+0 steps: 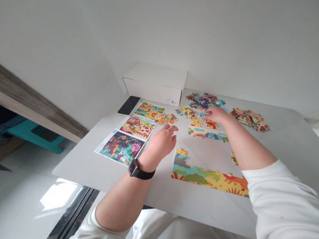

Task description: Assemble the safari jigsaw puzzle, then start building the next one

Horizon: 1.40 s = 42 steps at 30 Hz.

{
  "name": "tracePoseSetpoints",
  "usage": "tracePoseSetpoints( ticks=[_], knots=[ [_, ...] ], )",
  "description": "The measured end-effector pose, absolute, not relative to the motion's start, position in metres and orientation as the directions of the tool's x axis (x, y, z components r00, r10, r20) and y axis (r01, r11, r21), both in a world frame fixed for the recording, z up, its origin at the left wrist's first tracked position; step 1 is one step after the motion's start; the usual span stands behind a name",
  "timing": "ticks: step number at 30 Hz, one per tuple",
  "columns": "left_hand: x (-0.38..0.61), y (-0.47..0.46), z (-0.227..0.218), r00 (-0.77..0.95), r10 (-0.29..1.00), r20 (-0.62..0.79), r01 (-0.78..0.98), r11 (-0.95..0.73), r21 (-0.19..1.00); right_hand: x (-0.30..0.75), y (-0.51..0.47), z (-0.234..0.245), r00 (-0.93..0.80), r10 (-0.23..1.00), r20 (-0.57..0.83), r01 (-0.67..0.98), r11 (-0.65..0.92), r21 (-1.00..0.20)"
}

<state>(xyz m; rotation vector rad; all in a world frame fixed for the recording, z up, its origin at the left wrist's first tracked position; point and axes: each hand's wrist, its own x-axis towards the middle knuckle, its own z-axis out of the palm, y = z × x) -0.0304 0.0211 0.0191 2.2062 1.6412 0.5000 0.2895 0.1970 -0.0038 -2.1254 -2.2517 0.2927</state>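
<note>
Head view onto a broad pale grey table (102, 159), pushed into a corner of plain white walls (239, 37). Far to the left of the left hand and below table level, a wood-grain ledge (24, 96) and a teal stool (35, 134) on a glossy white floor. Beyond both hands, against the wall, a closed white box (154, 82); just left of that, a dark phone (128, 105) lying flat.

Nearer than both hands, the largest part of the jigsaw: a joined bottom strip (210, 178) in orange, yellow and teal, with green bushes, flat on the table and rising at its left end into a short column. Between the hands, a shorter joined strip (208, 134) with blue and green humps. Just left of the left hand, a printed sheet (132, 132) of three bright pictures. Beyond the right hand, a blue-toned heap (205, 100) of loose pieces; to its right, a pink and cream heap (250, 119). Under and left of its fingertips, a yellow scatter (186, 112) of pieces.

Left hand (161, 142), black watch (137, 169) on the wrist, hovering palm down over bare table, fingers loosely spread, empty. Right hand (217, 114), white sleeve pushed up the forearm, stretched forward with fingers laid on the yellow scatter; pinching or merely pressing, not to be told from here.
</note>
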Motion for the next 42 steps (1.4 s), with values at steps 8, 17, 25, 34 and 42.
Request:
tracePoseSetpoints(
  ticks=[8, 17, 25, 34, 42],
  knots=[
    [-0.028, 0.021, 0.019, 0.276, 0.959, 0.065, 0.846, -0.274, 0.458, 0.290, 0.197, -0.006, -0.098, 0.991, -0.095, 0.990, 0.087, -0.108],
    [-0.028, 0.020, 0.017, 0.286, 0.957, 0.052, 0.850, -0.278, 0.447, 0.312, 0.184, 0.006, -0.067, 0.982, -0.175, 0.985, 0.038, -0.167],
    [-0.027, 0.019, 0.017, 0.291, 0.955, 0.047, 0.850, -0.281, 0.446, 0.327, 0.180, 0.009, -0.042, 0.982, -0.182, 0.997, 0.030, -0.067],
    [-0.026, 0.021, 0.010, 0.305, 0.951, 0.061, 0.842, -0.299, 0.449, 0.251, 0.186, 0.001, -0.183, 0.983, -0.003, 0.967, 0.179, -0.182],
    [-0.025, 0.021, 0.009, 0.302, 0.951, 0.066, 0.828, -0.296, 0.476, 0.215, 0.197, -0.004, -0.244, 0.969, -0.032, 0.963, 0.239, -0.129]
  ],
)
